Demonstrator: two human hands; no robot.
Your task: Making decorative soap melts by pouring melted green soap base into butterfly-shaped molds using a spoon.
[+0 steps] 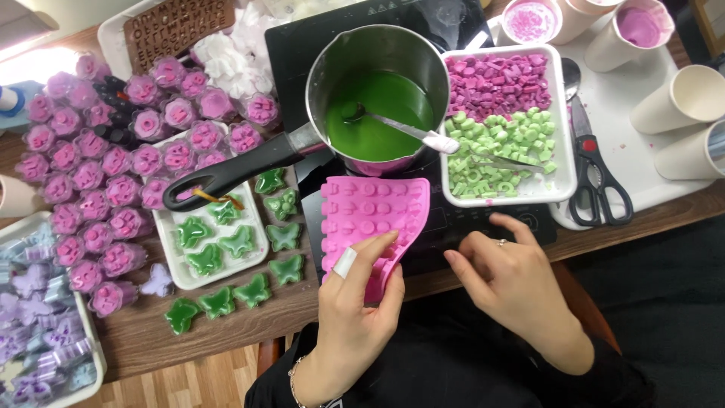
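Observation:
My left hand (351,313) grips the near edge of a pink silicone mould (370,215) and bends it upward over the black induction hob (453,227). A white bandage wraps one finger. My right hand (510,276), wearing a ring, hovers with fingers curled and apart just right of the mould, holding nothing. Behind the mould stands a steel saucepan (377,98) of green liquid with a spoon in it, its black handle pointing left.
A white tray (563,121) of purple and green small pieces sits right of the pan, with scissors (596,177) and paper cups (683,98) beyond. Green butterfly shapes (226,245) and several wrapped pink pieces (98,189) cover the left of the wooden table.

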